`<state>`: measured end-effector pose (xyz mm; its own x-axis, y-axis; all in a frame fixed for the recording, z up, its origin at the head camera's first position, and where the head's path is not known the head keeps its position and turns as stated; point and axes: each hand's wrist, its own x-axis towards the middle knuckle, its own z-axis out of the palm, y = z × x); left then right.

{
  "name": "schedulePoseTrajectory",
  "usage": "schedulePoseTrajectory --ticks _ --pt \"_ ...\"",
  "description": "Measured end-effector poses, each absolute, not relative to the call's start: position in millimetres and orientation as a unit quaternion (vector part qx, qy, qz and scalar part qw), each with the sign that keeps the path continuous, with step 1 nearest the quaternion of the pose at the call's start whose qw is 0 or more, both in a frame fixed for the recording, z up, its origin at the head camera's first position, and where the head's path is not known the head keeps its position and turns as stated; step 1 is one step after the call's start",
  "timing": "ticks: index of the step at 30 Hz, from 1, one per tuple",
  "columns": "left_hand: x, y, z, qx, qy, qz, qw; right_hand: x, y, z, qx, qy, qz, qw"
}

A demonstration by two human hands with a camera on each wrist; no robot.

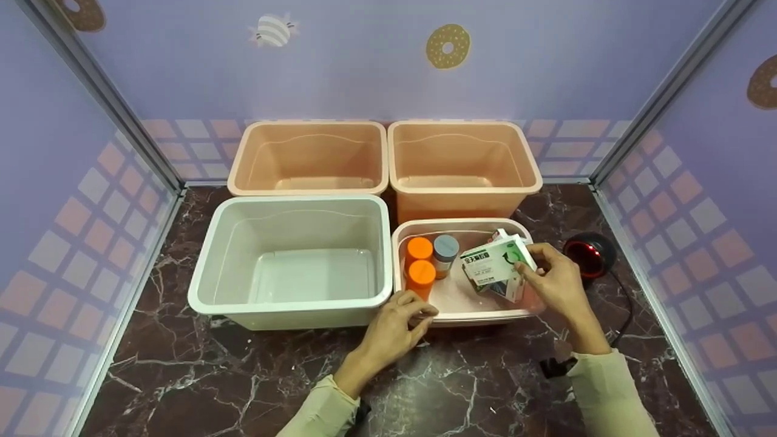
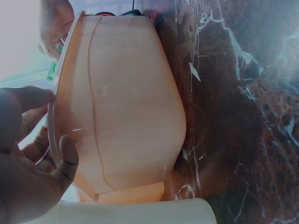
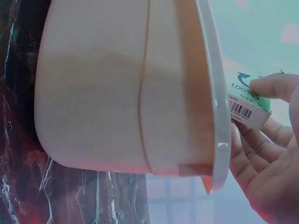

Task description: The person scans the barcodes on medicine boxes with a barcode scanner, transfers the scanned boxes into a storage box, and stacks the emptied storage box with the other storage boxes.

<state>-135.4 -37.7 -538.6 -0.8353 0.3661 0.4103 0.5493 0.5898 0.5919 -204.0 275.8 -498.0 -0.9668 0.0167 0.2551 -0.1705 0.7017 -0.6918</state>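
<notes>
My right hand [image 1: 555,280] pinches a white and green medicine box [image 1: 493,262] by its right end, over the low pink bin [image 1: 479,316]. The right wrist view shows the thumb on its printed face, fingers beneath, and a barcode on its edge. Below it in the bin lie other small boxes [image 1: 513,290], partly hidden. To their left stand two orange-capped bottles [image 1: 420,273] and a grey-capped bottle [image 1: 446,250]. At the bin's front left corner my left hand [image 1: 391,325] holds the rim, its fingers curled over the edge.
Left of the pink bin stands a larger white bin [image 1: 291,306]. Two peach bins [image 1: 309,155] [image 1: 464,152] are behind, against the wall. A black device [image 1: 589,255] with a red glow and a cable sits to the right on the dark marbled table [image 1: 200,376].
</notes>
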Motion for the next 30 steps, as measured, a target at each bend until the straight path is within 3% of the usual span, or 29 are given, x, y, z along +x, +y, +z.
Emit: schedulePoseTrajectory --ticks 30 --pt "-133.5 -38.2 -536.3 -0.258 -0.884 -0.374 0.111 -191.8 291.2 -491.7 0.012 -0.897 0.417 0.146"
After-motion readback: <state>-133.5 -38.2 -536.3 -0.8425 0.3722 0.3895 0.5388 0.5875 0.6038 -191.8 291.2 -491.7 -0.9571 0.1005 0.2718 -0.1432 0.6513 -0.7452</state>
